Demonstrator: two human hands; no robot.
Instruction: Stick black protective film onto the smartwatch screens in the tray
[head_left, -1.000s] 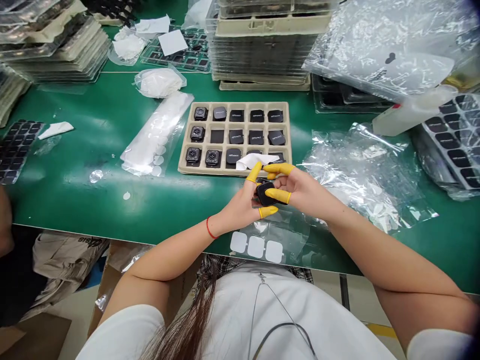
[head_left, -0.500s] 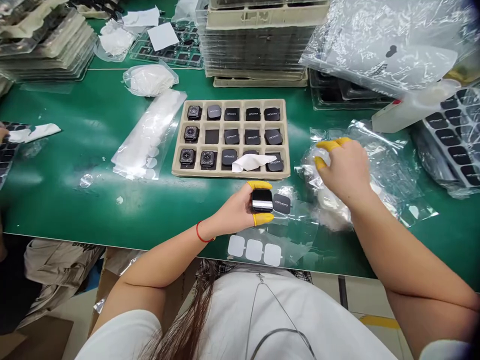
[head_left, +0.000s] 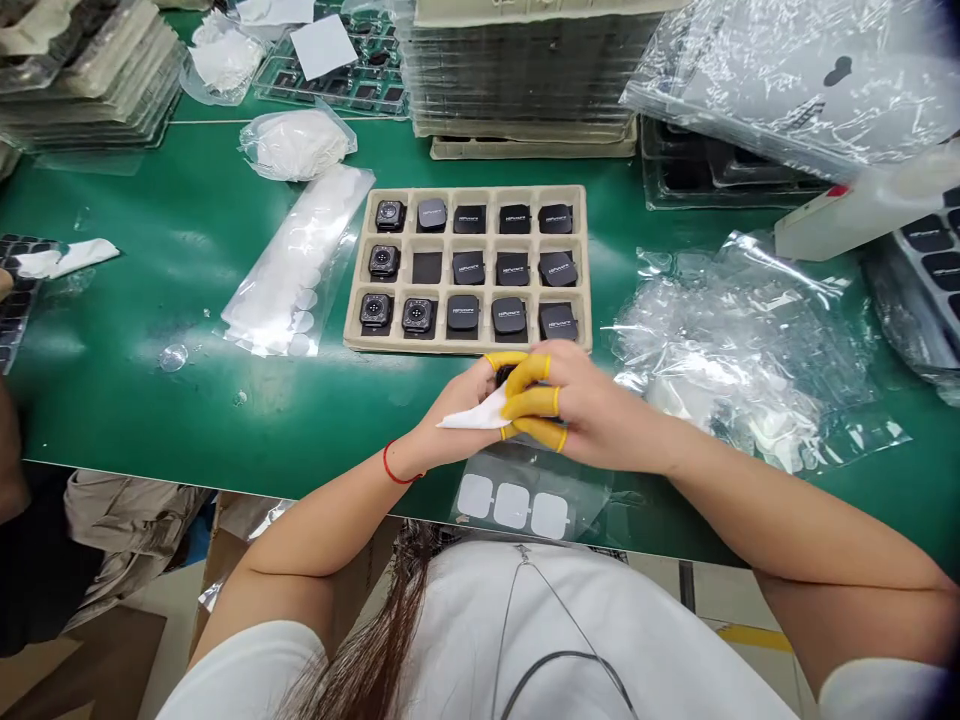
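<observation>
Beyond the hands (head_left: 454, 410) (head_left: 600, 412) and white cloth (head_left: 474, 414), several black squares (head_left: 509, 316) read "HiFuture".

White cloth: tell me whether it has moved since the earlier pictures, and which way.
Yes. The white cloth has come off the beige tray, down the view and slightly left, into the right hand.

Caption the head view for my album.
Left hand holding a half-hidden black device, right hand a white cloth, near a smartwatch tray.
</observation>
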